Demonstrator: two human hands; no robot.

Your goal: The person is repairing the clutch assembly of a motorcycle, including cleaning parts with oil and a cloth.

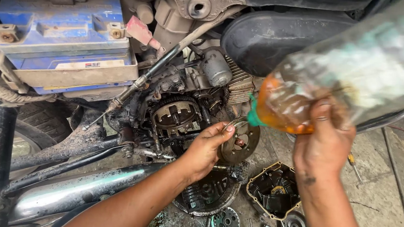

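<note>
My left hand [207, 148] grips a round metal clutch plate [241, 142] by its edge, holding it in front of the open motorcycle engine [176, 112]. My right hand [322, 138] holds a clear plastic bottle [341, 77] tilted down to the left. Amber liquid has pooled at its green-capped neck [254, 114], just above the plate. Inside the engine opening the toothed clutch basket [174, 113] is exposed.
A blue battery [65, 38] sits at upper left in the frame. On the concrete floor lie a removed black engine cover [273, 189], a round dirty cover [209, 192], small gears [225, 222] and a screwdriver [354, 167]. A chrome exhaust pipe [78, 190] runs along the lower left.
</note>
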